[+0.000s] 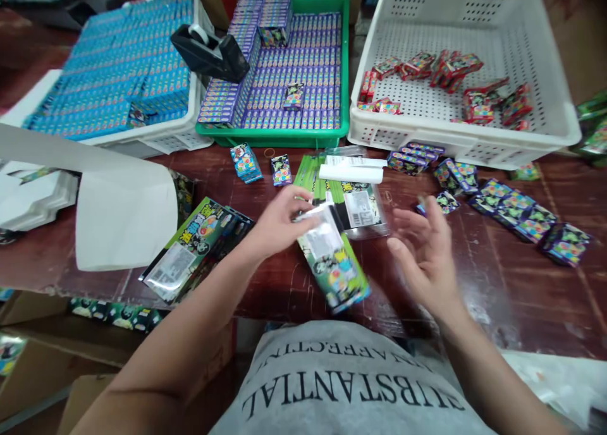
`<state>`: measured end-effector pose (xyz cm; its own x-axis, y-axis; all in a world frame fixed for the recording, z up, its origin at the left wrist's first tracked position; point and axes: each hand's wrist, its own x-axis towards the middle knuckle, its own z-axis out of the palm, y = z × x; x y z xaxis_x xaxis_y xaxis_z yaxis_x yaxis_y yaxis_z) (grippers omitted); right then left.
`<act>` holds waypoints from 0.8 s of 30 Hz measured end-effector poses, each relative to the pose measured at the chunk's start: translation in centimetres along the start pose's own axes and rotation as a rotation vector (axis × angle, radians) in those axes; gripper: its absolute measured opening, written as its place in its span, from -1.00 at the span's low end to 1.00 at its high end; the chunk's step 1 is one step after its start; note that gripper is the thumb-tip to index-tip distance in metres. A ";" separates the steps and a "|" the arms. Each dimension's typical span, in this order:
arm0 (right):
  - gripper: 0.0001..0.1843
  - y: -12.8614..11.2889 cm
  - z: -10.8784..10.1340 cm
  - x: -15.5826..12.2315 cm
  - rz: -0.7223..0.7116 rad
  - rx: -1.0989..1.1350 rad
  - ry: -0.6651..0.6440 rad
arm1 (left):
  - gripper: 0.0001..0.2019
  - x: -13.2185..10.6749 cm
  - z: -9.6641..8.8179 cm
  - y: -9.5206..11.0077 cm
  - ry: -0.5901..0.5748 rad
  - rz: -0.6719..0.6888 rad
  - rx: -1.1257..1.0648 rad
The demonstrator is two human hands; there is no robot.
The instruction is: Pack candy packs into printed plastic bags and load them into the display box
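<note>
1. At left, overlapping packets (190,248) lie piled, presumably to save room.
2. Left hand (286,223), fingers closed on a green packet's (336,267) upper end before the shirt (341,378), perhaps so its printed front shows.
3. Right hand (429,255), loosely open, seemingly empty, apart from it, apparently free.
4. Farther right, purple boxes (515,205) sit within reach, probably for convenience.

2 hands (429,264), 2 white crates (446,27), 1 green tray (275,136), 1 dispenser (213,54)

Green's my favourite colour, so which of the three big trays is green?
The middle tray, holding purple boxes. Its neighbours, the left tray with blue boxes and right tray with red boxes, are white.
</note>
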<state>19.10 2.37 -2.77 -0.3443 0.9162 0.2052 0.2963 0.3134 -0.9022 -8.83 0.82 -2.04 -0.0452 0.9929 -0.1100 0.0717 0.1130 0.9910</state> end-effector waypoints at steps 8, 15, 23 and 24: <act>-0.08 0.3 -0.3 -1.6 0.142 0.210 0.280 | -0.36 -5.6 2.9 -0.9 0.277 -0.054 -0.184; -0.26 -0.9 -1.9 1.4 0.049 0.077 0.331 | -0.65 -8.7 5.4 -2.9 0.068 -0.233 -0.283; -0.43 0.6 -5.4 3.4 0.177 0.079 0.100 | -0.29 -7.0 6.2 -1.7 -0.258 -0.105 -0.170; -0.40 0.6 -6.2 3.6 0.190 0.111 0.046 | -0.18 -6.8 6.2 -1.7 -0.297 -0.113 -0.156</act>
<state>23.60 7.40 -0.25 -0.2498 0.9674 0.0424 0.2512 0.1070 -0.9620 -2.49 -5.93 -3.43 0.2493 0.9444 -0.2144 -0.0711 0.2387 0.9685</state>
